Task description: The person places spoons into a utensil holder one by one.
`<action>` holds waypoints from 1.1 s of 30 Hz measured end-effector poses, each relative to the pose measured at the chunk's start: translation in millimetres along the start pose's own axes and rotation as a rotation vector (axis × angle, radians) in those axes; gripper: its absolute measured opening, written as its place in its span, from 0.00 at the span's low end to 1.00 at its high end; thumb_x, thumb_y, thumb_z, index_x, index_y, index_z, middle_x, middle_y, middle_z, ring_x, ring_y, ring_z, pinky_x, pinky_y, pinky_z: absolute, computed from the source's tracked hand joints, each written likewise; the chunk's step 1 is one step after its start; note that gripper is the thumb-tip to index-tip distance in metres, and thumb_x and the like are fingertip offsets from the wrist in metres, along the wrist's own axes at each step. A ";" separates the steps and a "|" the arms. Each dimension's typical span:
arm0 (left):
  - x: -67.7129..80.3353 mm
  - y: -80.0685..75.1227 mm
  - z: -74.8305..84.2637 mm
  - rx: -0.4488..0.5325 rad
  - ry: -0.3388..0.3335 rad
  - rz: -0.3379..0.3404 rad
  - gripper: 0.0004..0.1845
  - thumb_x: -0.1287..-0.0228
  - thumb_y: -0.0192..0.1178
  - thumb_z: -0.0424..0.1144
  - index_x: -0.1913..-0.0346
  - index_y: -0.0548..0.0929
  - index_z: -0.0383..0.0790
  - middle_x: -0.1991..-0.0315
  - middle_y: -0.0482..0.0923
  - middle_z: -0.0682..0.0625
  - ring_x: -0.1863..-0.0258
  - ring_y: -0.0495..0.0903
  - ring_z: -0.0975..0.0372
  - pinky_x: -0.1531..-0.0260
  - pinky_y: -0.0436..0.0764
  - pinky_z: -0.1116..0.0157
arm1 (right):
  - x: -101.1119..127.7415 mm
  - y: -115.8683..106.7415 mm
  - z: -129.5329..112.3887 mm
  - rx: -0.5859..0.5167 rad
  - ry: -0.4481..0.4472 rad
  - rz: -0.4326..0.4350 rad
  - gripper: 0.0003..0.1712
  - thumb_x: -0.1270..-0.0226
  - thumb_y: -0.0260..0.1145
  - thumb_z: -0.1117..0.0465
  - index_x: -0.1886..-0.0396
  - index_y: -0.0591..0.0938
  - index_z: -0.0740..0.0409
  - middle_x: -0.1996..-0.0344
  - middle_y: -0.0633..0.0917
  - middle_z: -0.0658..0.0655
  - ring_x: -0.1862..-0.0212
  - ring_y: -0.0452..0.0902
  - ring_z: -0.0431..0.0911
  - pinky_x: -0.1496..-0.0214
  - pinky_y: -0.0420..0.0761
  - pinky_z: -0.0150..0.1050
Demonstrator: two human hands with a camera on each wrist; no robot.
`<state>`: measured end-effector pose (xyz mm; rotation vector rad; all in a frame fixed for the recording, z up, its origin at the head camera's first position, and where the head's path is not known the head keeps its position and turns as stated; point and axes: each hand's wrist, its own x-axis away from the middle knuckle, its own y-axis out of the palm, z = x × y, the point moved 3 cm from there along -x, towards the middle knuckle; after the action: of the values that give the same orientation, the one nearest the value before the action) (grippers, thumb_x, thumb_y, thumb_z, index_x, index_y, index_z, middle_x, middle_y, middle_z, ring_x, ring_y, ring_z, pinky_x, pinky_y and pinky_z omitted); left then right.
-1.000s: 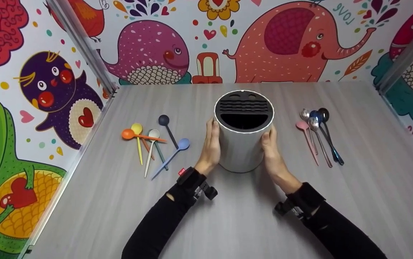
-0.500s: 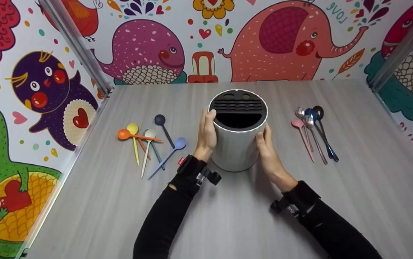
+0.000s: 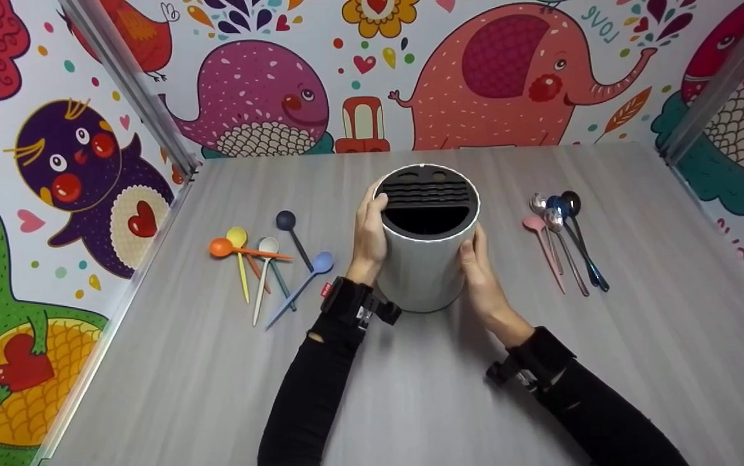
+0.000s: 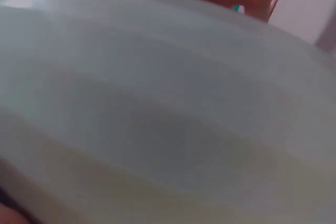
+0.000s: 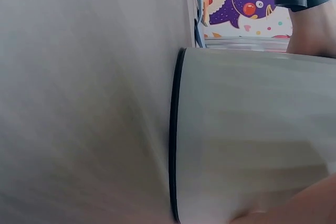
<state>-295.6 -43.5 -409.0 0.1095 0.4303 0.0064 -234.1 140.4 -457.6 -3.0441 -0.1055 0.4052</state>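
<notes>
Head view: the white holder (image 3: 425, 249) stands mid-counter (image 3: 410, 388), left hand (image 3: 370, 241) and right hand (image 3: 479, 268) curled against its sides, gripping it. Its dark slotted top looks empty; plastic spoons (image 3: 268, 265) to its left and metal spoons (image 3: 563, 239) to its right lie unsorted. Left wrist view: only blurred white wall (image 4: 168, 108). Right wrist view: the holder's base (image 5: 252, 135) meets the counter (image 5: 84, 98).

The only readable text is the word "LOVE" (image 3: 598, 23), printed in teal, tilted and upside down on the cartoon wallpaper (image 3: 281, 39), just right of the pink elephant (image 3: 507, 77); nothing else carries lettering
</notes>
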 end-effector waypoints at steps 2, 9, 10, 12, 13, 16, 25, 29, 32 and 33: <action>0.2 -0.9 -1.1 0.007 0.009 0.001 0.31 0.28 0.35 0.40 0.30 0.69 0.26 0.34 0.72 0.36 0.33 0.70 0.53 0.31 0.66 0.61 | -0.3 0.5 -0.5 0.003 -0.007 -0.002 0.40 0.18 0.41 0.42 0.17 0.45 0.54 0.19 0.46 0.58 0.20 0.40 0.50 0.22 0.44 0.54; -2.1 -3.6 -2.2 -0.007 0.039 0.068 0.30 0.31 0.37 0.39 0.36 0.75 0.24 0.40 0.78 0.34 0.39 0.76 0.52 0.35 0.70 0.60 | -2.5 -3.1 -3.0 -0.006 0.004 -0.043 0.36 0.16 0.42 0.48 0.17 0.46 0.54 0.19 0.48 0.57 0.20 0.40 0.48 0.21 0.46 0.51; -2.0 -4.0 -2.3 -0.011 0.039 0.075 0.30 0.32 0.37 0.39 0.36 0.75 0.24 0.40 0.78 0.34 0.39 0.76 0.52 0.35 0.71 0.60 | -3.1 -4.4 -3.6 -0.012 0.005 -0.053 0.36 0.16 0.43 0.49 0.18 0.46 0.54 0.19 0.48 0.57 0.20 0.40 0.48 0.21 0.46 0.51; -1.8 -4.6 -2.4 -0.020 0.039 0.089 0.30 0.32 0.38 0.39 0.36 0.75 0.23 0.41 0.78 0.34 0.40 0.77 0.52 0.36 0.71 0.60 | -4.8 -7.8 -5.3 -0.020 0.009 -0.077 0.35 0.16 0.44 0.50 0.18 0.47 0.54 0.20 0.50 0.58 0.20 0.42 0.49 0.21 0.47 0.52; -1.8 -4.7 -2.3 -0.021 0.039 0.092 0.30 0.32 0.38 0.40 0.37 0.76 0.23 0.41 0.79 0.34 0.40 0.77 0.52 0.36 0.71 0.60 | -5.8 -10.1 -5.9 -0.021 0.009 -0.088 0.35 0.17 0.45 0.50 0.18 0.48 0.55 0.20 0.52 0.59 0.20 0.43 0.50 0.21 0.47 0.53; -2.3 -5.1 -2.4 -0.029 0.045 0.097 0.31 0.33 0.39 0.41 0.37 0.76 0.22 0.41 0.79 0.33 0.40 0.78 0.51 0.36 0.72 0.60 | -9.6 -19.8 -7.4 0.003 0.017 -0.122 0.36 0.18 0.48 0.50 0.19 0.51 0.55 0.22 0.56 0.63 0.21 0.49 0.55 0.23 0.52 0.59; -2.2 -5.1 -4.8 -0.055 0.055 0.077 0.30 0.31 0.39 0.43 0.38 0.78 0.25 0.43 0.81 0.36 0.43 0.78 0.54 0.37 0.72 0.60 | -45.4 -70.9 0.2 0.471 -0.066 -0.247 0.42 0.23 0.53 0.39 0.19 0.56 0.54 0.22 0.58 0.64 0.21 0.47 0.62 0.26 0.46 0.69; -1.0 -3.8 -5.6 -0.042 0.061 0.072 0.30 0.32 0.38 0.42 0.39 0.78 0.24 0.44 0.81 0.36 0.43 0.78 0.54 0.37 0.72 0.60 | -68.6 -94.0 3.1 0.677 0.000 -0.216 0.46 0.24 0.54 0.37 0.19 0.56 0.59 0.22 0.56 0.69 0.22 0.45 0.66 0.26 0.44 0.71; -0.7 -2.4 -6.7 -0.034 0.063 0.071 0.29 0.32 0.38 0.41 0.40 0.78 0.24 0.45 0.81 0.35 0.44 0.79 0.54 0.38 0.73 0.60 | -82.4 -107.6 5.5 0.854 0.076 -0.219 0.51 0.27 0.56 0.33 0.20 0.55 0.63 0.23 0.54 0.74 0.23 0.44 0.70 0.26 0.43 0.71; -0.7 -2.1 -7.2 -0.036 0.061 0.072 0.29 0.32 0.38 0.41 0.40 0.78 0.24 0.45 0.81 0.35 0.44 0.79 0.54 0.38 0.73 0.60 | -85.9 -111.0 6.8 0.909 0.097 -0.227 0.52 0.28 0.56 0.33 0.20 0.55 0.63 0.24 0.53 0.76 0.23 0.44 0.71 0.26 0.43 0.70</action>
<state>-299.2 -44.9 -415.4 0.0896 0.4870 0.0889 -325.2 244.7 -433.4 -2.1218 -0.1941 0.2008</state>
